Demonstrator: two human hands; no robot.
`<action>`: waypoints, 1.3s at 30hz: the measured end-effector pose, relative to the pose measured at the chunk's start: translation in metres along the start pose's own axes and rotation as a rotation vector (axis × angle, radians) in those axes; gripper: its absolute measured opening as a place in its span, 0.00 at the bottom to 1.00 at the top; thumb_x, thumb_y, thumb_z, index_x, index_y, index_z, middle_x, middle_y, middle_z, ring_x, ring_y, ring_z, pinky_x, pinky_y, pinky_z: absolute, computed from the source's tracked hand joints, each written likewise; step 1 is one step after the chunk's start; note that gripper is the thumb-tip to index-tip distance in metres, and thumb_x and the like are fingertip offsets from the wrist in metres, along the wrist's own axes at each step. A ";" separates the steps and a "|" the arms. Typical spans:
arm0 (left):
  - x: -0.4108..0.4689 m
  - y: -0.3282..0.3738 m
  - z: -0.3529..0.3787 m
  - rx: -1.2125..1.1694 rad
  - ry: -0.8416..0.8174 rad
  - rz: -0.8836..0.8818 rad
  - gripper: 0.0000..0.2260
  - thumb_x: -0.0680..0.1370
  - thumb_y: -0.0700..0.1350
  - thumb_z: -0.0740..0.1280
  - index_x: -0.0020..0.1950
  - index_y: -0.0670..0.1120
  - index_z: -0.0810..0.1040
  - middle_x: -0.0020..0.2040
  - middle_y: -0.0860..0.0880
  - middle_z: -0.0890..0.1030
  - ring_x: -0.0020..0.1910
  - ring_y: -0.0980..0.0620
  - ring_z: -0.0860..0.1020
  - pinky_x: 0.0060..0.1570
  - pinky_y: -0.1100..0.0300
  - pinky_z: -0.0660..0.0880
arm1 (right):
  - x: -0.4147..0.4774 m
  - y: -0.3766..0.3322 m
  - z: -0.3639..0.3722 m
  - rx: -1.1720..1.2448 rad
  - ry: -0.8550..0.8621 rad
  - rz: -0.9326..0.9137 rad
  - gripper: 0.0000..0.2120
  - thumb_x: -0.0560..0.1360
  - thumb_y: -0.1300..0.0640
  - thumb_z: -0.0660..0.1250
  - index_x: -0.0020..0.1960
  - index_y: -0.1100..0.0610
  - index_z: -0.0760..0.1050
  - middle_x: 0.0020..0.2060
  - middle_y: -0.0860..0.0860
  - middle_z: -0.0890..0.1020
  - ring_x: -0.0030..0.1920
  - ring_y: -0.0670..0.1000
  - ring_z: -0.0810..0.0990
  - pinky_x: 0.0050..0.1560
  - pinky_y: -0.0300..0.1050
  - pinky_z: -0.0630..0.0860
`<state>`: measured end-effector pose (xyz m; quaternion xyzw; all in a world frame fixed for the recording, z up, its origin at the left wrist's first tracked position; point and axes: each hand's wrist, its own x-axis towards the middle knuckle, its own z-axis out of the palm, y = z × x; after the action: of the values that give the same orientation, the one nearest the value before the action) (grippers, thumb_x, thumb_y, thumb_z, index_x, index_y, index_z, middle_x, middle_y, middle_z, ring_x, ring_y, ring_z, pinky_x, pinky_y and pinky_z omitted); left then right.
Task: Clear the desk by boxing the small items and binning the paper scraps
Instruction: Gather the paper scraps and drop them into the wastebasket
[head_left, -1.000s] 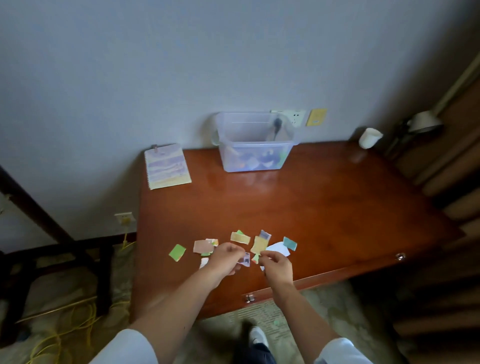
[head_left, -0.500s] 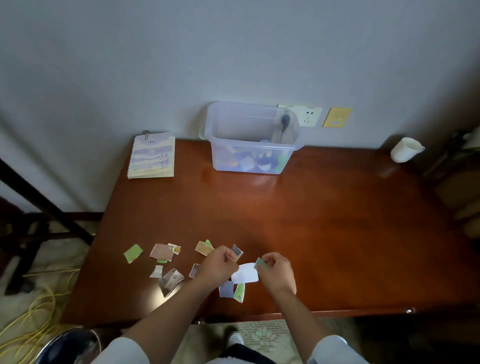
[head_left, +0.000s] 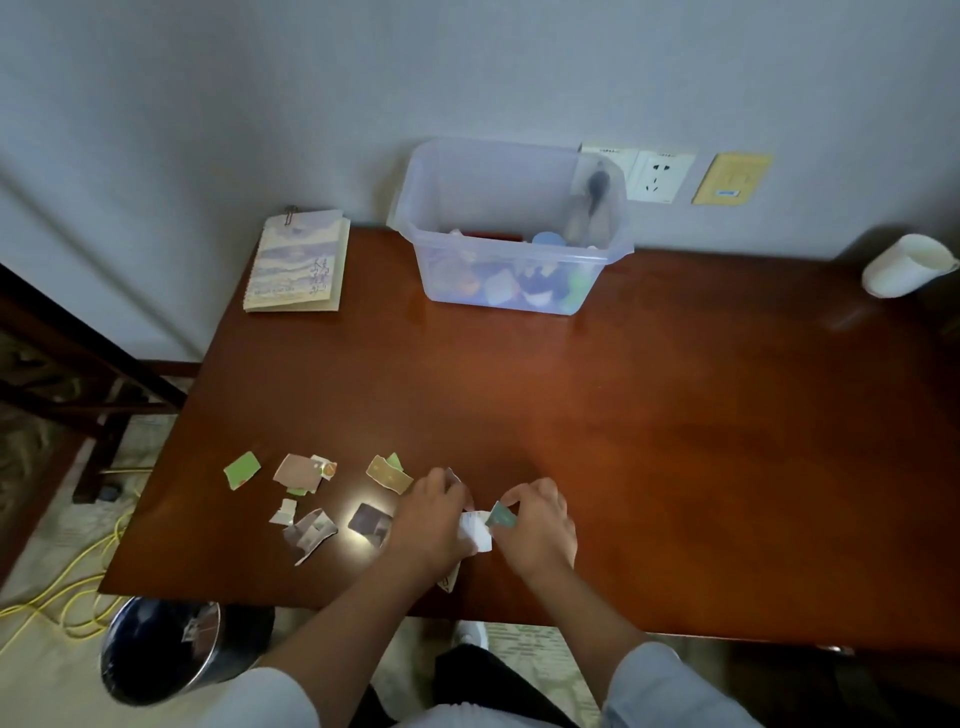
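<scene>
Several torn paper scraps lie near the front left of the brown desk (head_left: 649, 415): a green one (head_left: 242, 468), a tan one (head_left: 389, 475), a dark one (head_left: 370, 522) and others. My left hand (head_left: 434, 519) has its fingers curled over scraps at the desk surface, a white piece (head_left: 477, 529) showing beside it. My right hand (head_left: 537, 525) pinches a small teal scrap (head_left: 503, 516). A clear plastic box (head_left: 511, 228) holding small items stands at the back by the wall. A dark metal bin (head_left: 161, 649) sits on the floor below the desk's front left corner.
A spiral notebook (head_left: 297, 262) lies at the back left. A white cup (head_left: 906, 265) rests at the back right. Wall sockets (head_left: 657, 176) sit behind the box. Yellow cable (head_left: 67, 587) runs over the floor on the left, beside a dark wooden frame (head_left: 78, 364).
The view has tilted down, so the bin now shows. My hands have drawn closer together over the scraps, the right one keeping the teal scrap.
</scene>
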<state>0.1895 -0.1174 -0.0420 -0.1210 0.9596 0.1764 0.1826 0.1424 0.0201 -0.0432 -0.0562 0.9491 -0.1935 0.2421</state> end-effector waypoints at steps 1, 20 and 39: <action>0.001 0.001 0.001 0.020 0.006 0.002 0.20 0.69 0.51 0.70 0.60 0.54 0.73 0.60 0.51 0.67 0.60 0.50 0.69 0.55 0.59 0.68 | 0.001 0.000 -0.001 -0.003 -0.001 -0.005 0.12 0.71 0.52 0.70 0.54 0.47 0.75 0.57 0.46 0.70 0.60 0.49 0.70 0.57 0.44 0.71; 0.005 -0.004 -0.030 -0.605 0.017 -0.222 0.05 0.76 0.44 0.66 0.42 0.53 0.73 0.37 0.56 0.76 0.40 0.52 0.75 0.47 0.56 0.72 | -0.003 -0.015 -0.008 0.787 -0.093 0.224 0.05 0.74 0.61 0.59 0.42 0.58 0.73 0.31 0.53 0.79 0.27 0.48 0.76 0.30 0.42 0.70; -0.046 -0.015 -0.006 -0.365 -0.018 -0.295 0.31 0.65 0.73 0.64 0.58 0.53 0.73 0.56 0.54 0.74 0.55 0.51 0.76 0.47 0.57 0.70 | -0.024 -0.007 0.016 0.011 -0.176 -0.218 0.20 0.76 0.54 0.65 0.66 0.41 0.68 0.59 0.47 0.67 0.50 0.51 0.77 0.38 0.40 0.69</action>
<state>0.2340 -0.1257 -0.0235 -0.2892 0.8822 0.3194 0.1900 0.1709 0.0128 -0.0427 -0.1746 0.9113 -0.2183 0.3023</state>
